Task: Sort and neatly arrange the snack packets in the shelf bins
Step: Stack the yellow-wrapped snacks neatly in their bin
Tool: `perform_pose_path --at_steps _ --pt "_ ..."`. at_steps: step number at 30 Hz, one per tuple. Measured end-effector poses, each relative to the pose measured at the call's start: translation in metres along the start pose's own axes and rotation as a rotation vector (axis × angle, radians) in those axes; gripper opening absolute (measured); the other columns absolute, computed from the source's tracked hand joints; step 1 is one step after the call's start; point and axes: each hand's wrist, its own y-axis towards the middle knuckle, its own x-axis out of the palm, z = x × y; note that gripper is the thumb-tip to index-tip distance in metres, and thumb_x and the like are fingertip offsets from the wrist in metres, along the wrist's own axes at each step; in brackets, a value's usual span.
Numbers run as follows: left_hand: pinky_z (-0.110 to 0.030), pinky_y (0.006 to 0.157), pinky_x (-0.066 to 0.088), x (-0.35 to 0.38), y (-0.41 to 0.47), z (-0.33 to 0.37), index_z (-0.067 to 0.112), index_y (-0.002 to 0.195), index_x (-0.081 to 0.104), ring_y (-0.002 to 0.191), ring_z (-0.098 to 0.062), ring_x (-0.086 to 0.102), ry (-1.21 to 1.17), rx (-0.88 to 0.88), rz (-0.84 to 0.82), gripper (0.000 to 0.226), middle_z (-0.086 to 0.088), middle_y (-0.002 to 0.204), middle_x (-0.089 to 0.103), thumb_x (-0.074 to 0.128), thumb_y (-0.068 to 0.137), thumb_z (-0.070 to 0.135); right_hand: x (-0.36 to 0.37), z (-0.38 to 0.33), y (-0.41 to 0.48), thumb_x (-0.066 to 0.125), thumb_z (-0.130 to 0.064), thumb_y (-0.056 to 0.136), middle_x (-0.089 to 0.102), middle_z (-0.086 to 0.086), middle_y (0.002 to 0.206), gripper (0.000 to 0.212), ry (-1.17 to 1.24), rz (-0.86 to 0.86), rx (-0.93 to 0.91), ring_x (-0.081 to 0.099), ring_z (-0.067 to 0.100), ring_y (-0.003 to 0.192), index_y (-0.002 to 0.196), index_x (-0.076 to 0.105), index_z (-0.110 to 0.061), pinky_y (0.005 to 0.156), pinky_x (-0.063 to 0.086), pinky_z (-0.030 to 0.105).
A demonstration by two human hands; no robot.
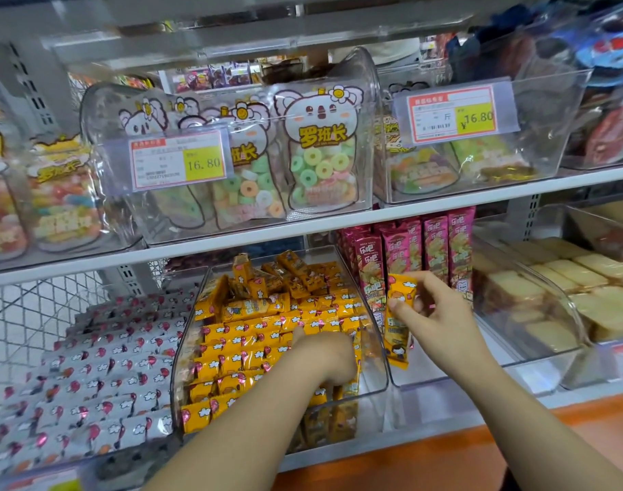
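Observation:
A clear plastic bin point(377, 352) on the lower shelf holds several orange snack packets point(253, 334), rows laid flat in front and a loose heap behind. My left hand point(324, 352) reaches down into this bin at its right side, fingers curled among the packets and partly hidden. My right hand point(430, 313) pinches one orange packet point(398, 324) by its top, holding it upright just right of the bin's wall, in front of the pink packets point(402, 256).
A bin of white packets with red hearts point(90, 377) sits to the left. Pale yellow cakes point(565, 295) fill the bin on the right. The upper shelf carries clear bins of ring gummies point(317, 164) with price tags point(179, 159). An orange ledge point(515, 441) runs below.

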Motion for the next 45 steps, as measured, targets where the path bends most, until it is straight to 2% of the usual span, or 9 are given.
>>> perform_pose_path --at_steps 4,11,15,21,27,31,36,40,45 --pt "-0.055 0.11 0.007 0.006 0.0 0.011 0.016 0.118 0.053 0.115 -0.025 0.051 0.064 -0.087 0.064 0.038 -0.003 0.113 0.061 0.044 0.095 0.045 -0.001 0.001 0.001 0.063 -0.009 0.087 0.036 -0.001 0.059 0.023 0.005 -0.002 0.017 0.038 0.001 0.042 0.1 0.057 -0.027 0.042 0.036 0.011" --pt "-0.044 0.104 0.018 0.017 -0.002 0.015 0.02 0.118 0.052 0.103 -0.023 0.057 0.08 -0.142 0.238 0.034 0.002 0.101 0.063 0.053 0.092 0.042 -0.004 0.003 0.0 0.064 -0.012 0.087 0.038 -0.001 0.059 0.024 -0.014 -0.012 0.012 0.039 0.001 0.045 0.1 0.056 -0.031 0.044 0.038 0.013" --pt "-0.042 0.104 0.021 0.014 -0.01 0.008 0.017 0.123 0.043 0.105 -0.023 0.057 -0.034 -0.128 0.268 0.053 0.002 0.102 0.063 0.059 0.086 0.05 -0.005 0.002 0.0 0.064 -0.013 0.086 0.038 0.0 0.061 0.022 -0.016 -0.016 0.006 0.038 0.002 0.047 0.102 0.059 -0.026 0.047 0.039 0.014" --pt "-0.042 0.104 0.03 0.005 -0.034 -0.011 0.032 0.132 0.032 0.108 -0.022 0.054 -0.186 0.059 0.251 0.064 0.004 0.113 0.06 0.066 0.08 0.05 -0.008 -0.014 -0.002 0.066 -0.005 0.084 0.055 0.002 0.072 0.032 -0.016 0.115 -0.202 0.05 0.002 0.062 0.093 0.057 -0.034 0.057 0.041 0.008" --pt "-0.033 0.097 0.037 0.01 -0.049 -0.04 0.034 0.126 0.05 0.106 -0.014 0.052 -0.127 0.292 0.28 0.043 0.008 0.117 0.06 0.06 0.085 0.045 0.001 -0.025 -0.011 0.061 -0.028 0.081 0.061 -0.016 0.093 0.025 -0.115 0.087 -0.472 0.058 0.01 0.086 0.105 0.058 -0.032 0.075 0.048 0.028" --pt "-0.033 0.108 0.027 0.017 -0.054 -0.05 0.036 0.126 0.053 0.116 -0.008 0.045 -0.136 0.365 0.361 0.042 0.014 0.124 0.055 0.06 0.085 0.047 0.008 -0.029 -0.013 0.062 -0.027 0.083 0.062 -0.011 0.097 0.027 -0.098 0.115 -0.58 0.06 0.013 0.09 0.109 0.058 -0.025 0.078 0.048 0.026" --pt "-0.031 0.112 0.019 0.022 -0.062 -0.056 0.037 0.106 0.053 0.099 0.002 0.047 -0.257 0.352 0.463 0.036 0.022 0.098 0.056 0.065 0.077 0.055 0.03 -0.017 -0.015 0.068 -0.022 0.083 0.055 -0.017 0.1 0.027 -0.337 -0.094 -0.525 0.051 -0.006 0.086 0.109 0.059 -0.023 0.076 0.044 0.014" --pt "-0.03 0.117 -0.002 0.031 -0.072 -0.064 0.037 0.097 0.054 0.122 0.005 0.034 -0.272 0.339 0.513 0.022 0.019 0.117 0.052 0.061 0.082 0.053 0.044 -0.011 -0.017 0.064 -0.03 0.087 0.054 -0.009 0.111 0.029 -0.587 -0.232 -0.387 0.053 0.007 0.081 0.114 0.057 -0.022 0.073 0.051 0.036" --pt "-0.034 0.117 -0.006 0.04 -0.077 -0.07 0.039 0.108 0.058 0.128 0.005 0.029 -0.207 0.327 0.618 0.024 0.024 0.116 0.053 0.049 0.09 0.052 0.055 -0.02 -0.012 0.06 -0.033 0.089 0.059 -0.003 0.11 0.032 -0.758 -0.424 -0.301 0.055 0.016 0.098 0.118 0.056 -0.02 0.073 0.04 0.026"
